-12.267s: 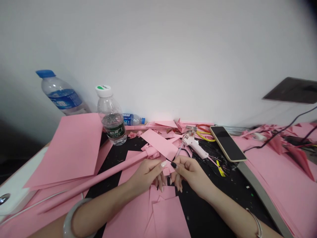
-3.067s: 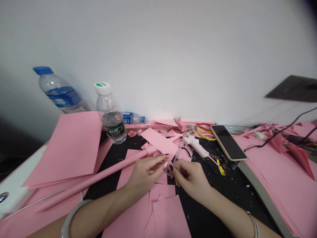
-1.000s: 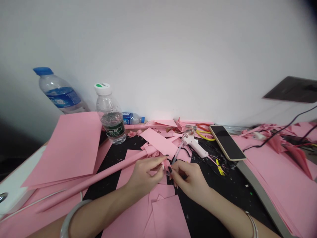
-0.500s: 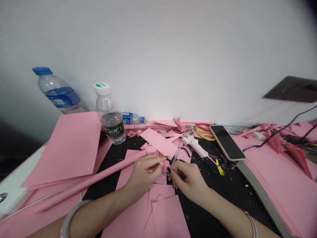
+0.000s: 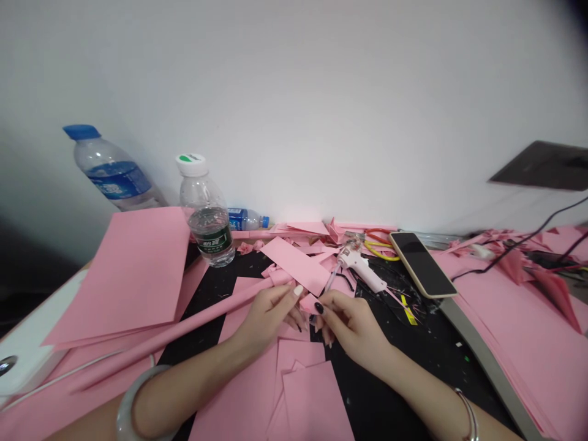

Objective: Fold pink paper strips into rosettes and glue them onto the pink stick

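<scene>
A small folded piece of pink paper (image 5: pixel 309 304) is held up between my two hands, over the middle of the table. My right hand (image 5: pixel 356 321) pinches its right side, the dark-nailed thumb pressing on top. At its left edge is my left hand (image 5: pixel 269 315), with curled fingers partly beneath the piece and the thumb at its upper left corner. Just beyond the fingers, a flat pink paper strip (image 5: pixel 294 264) lies slantwise. A rolled pink paper tube (image 5: pixel 209 313) runs to the left behind my left hand. Below my hands are overlapping pink sheets (image 5: pixel 316 398).
A hot glue gun (image 5: pixel 365 271) lies behind my right hand, near a phone (image 5: pixel 422 263) and yellow-handled pliers (image 5: pixel 382 250). Water bottles (image 5: pixel 211 229) stand at the back left beside stacked pink sheets (image 5: pixel 126 269). More pink paper (image 5: pixel 519 331) lies at right. A wall closes the back.
The pink piece has turned, so its flat face now shows. My left thumb has shifted up and outward, and the fingers of both hands have spread lower around the piece.
</scene>
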Demonstrator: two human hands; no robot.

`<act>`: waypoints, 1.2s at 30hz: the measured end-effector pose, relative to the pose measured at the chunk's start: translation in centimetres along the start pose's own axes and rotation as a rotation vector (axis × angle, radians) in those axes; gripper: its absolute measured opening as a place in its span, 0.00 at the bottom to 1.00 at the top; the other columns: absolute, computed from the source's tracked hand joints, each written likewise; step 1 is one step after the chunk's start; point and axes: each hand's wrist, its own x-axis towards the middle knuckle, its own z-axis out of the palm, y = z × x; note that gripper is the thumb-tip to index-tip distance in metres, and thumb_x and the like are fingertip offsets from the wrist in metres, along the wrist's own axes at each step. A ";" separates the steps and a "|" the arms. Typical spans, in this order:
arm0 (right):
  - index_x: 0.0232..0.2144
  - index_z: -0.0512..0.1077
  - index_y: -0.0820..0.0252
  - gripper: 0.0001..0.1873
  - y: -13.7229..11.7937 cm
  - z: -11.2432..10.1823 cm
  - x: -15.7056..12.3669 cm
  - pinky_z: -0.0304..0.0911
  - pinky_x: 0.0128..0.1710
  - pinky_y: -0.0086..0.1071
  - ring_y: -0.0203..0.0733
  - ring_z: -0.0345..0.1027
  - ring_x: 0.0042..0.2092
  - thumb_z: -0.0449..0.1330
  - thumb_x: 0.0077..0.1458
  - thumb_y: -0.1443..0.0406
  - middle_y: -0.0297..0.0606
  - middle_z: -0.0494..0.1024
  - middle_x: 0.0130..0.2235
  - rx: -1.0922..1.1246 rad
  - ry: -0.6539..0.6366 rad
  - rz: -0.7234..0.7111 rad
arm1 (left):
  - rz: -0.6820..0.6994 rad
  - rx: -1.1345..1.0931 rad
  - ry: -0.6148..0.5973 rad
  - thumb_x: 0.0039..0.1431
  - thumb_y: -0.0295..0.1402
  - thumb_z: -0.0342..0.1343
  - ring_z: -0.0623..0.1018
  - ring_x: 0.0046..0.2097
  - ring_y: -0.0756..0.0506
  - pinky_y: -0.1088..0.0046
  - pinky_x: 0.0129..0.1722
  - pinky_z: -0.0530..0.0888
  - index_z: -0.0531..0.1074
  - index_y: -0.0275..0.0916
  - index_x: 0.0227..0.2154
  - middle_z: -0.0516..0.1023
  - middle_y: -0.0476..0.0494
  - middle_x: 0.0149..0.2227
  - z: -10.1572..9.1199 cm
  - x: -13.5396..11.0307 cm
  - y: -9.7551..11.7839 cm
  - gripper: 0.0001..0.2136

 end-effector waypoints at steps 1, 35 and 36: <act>0.28 0.66 0.60 0.09 0.0 0.1 0.0 0.61 0.19 0.23 0.30 0.65 0.19 0.51 0.60 0.64 0.30 0.71 0.23 0.022 -0.009 0.012 | -0.001 0.018 -0.020 0.61 0.42 0.49 0.76 0.24 0.48 0.74 0.26 0.73 0.70 0.35 0.23 0.76 0.46 0.20 0.0 0.1 -0.1 0.17; 0.27 0.62 0.59 0.15 0.0 0.1 0.6 0.60 0.13 0.22 0.30 0.64 0.14 0.59 0.53 0.56 0.28 0.73 0.20 0.398 -0.015 0.186 | -0.037 0.109 -0.123 0.58 0.40 0.53 0.78 0.26 0.47 0.72 0.27 0.74 0.71 0.35 0.25 0.77 0.46 0.23 -0.2 -0.1 -0.4 0.14; 0.27 0.62 0.60 0.15 -0.1 0.1 0.6 0.60 0.13 0.22 0.30 0.64 0.14 0.59 0.53 0.56 0.28 0.73 0.20 0.400 -0.016 0.186 | -0.043 0.110 -0.123 0.57 0.40 0.53 0.78 0.26 0.47 0.73 0.27 0.74 0.71 0.34 0.24 0.77 0.45 0.23 -0.2 -0.1 -0.3 0.14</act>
